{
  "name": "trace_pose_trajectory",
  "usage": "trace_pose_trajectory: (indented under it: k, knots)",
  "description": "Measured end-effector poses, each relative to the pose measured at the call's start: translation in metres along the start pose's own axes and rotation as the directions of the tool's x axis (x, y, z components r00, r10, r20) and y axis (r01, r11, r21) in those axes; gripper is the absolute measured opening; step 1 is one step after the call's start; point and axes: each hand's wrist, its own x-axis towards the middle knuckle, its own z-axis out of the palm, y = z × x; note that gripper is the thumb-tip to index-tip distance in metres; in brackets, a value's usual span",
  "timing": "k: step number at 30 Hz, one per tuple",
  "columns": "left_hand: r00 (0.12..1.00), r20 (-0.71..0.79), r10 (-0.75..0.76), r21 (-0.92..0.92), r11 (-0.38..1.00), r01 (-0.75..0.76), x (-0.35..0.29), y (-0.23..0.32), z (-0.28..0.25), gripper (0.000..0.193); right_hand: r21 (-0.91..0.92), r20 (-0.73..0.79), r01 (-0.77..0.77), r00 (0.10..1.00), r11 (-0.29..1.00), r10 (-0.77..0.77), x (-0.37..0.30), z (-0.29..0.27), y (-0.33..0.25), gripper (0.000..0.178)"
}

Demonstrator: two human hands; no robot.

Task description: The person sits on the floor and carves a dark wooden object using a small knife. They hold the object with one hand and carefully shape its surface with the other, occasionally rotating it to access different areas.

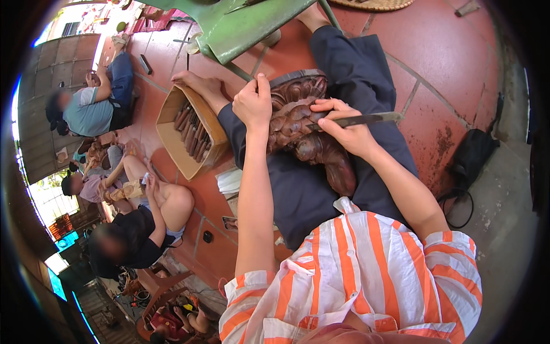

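A dark reddish-brown wood carving (pixel 292 121) with rounded, scalloped relief and a flat curved edge at its far end lies across my lap between my legs. My left hand (pixel 254 106) is closed at the carving's left edge; its fingertips are hidden underneath. In my right hand (pixel 344 129) is a long, narrow, flat metal tool (pixel 372 118), pinched between thumb and fingers. One end of the tool meets the carved surface and the other sticks out to the right. A smooth, rounded part of the carving (pixel 341 175) points back toward my body.
An open cardboard box (pixel 197 163) of wooden-handled carving tools (pixel 192 133) stands left of my leg. A green plastic chair (pixel 246 28) is ahead. A black bag (pixel 472 155) lies at the right. Several people sit on the tiled floor (pixel 447 74) at left, one in a blue shirt (pixel 89 112).
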Motion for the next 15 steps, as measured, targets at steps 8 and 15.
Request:
trace_pose_trajectory:
  k: [8,15]
  knots:
    - [1.000,0.012,0.001,0.021,1.000,-0.001,-0.0003,-0.0038,0.0010,0.043,-0.066,0.015,0.024,1.000,0.998,-0.023,0.0013,-0.0021,-0.0028,0.013]
    - [1.000,0.021,-0.008,0.021,1.000,0.007,-0.0006,0.0003,-0.0010,0.043,-0.067,-0.001,-0.005,1.000,0.998,0.005,0.0037,-0.0036,-0.0054,0.012]
